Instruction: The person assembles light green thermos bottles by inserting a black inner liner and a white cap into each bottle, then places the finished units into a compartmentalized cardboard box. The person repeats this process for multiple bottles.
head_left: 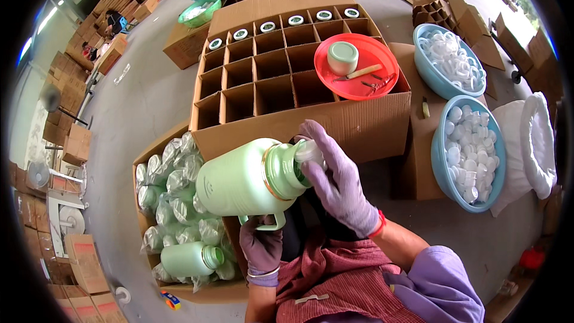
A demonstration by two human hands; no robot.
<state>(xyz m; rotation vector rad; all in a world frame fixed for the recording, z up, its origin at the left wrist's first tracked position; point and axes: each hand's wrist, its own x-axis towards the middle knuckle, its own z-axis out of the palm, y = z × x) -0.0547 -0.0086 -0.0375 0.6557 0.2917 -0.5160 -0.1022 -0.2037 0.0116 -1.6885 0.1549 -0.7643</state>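
A pale green thermos jug (233, 179) lies tilted in front of me, its open mouth facing right. Below it, my gloved left hand (262, 248) is closed round the jug's handle. My gloved right hand (344, 188) pinches a translucent white plastic stopper (310, 151) at the jug's mouth. How far the stopper sits inside I cannot tell. Left of the jug, a carton (142, 212) holds several green bodies wrapped in clear plastic. On top of them rests an unwrapped green jug body (185, 259) with an open neck.
Ahead stands a divided carton (299, 121) with lidded items in its far row. A red tray (326, 48) on it carries a green lid, a knife and small tools. To the right are a blue basin (439, 170) of white stoppers, another basin (424, 66) of white rings and a white sack (514, 149).
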